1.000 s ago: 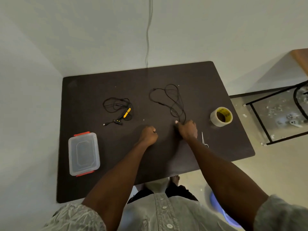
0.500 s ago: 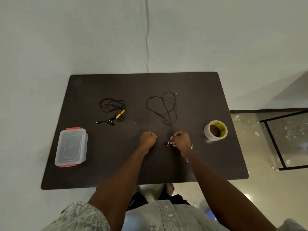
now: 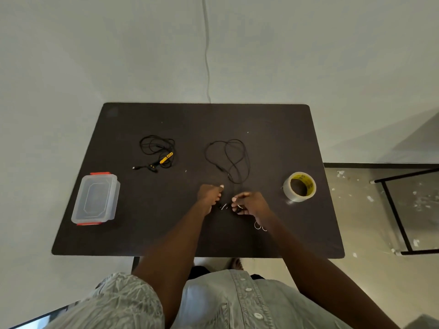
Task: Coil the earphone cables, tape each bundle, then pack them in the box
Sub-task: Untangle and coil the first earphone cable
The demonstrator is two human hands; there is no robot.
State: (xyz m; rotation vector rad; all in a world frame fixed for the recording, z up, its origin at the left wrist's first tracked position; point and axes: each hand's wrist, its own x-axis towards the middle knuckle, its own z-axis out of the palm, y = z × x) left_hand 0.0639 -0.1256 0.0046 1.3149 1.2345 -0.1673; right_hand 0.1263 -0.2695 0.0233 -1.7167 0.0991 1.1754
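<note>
On the dark rectangular table (image 3: pixel 273 143), the right hand (image 3: pixel 251 204) pinches the near end of the loose black earphone cable (image 3: pixel 229 160), whose loops lie just beyond the hands. The left hand (image 3: pixel 210 194) is curled beside it; whether it grips the cable I cannot tell. A second black cable with a yellow remote (image 3: pixel 158 151) lies left, the clear lidded plastic box with red clips (image 3: pixel 96 198) farther left, the clear tape roll (image 3: pixel 299 186) right

Dim, even room light; soft shadows, slight overall blur (wide-angle bending at edges).
</note>
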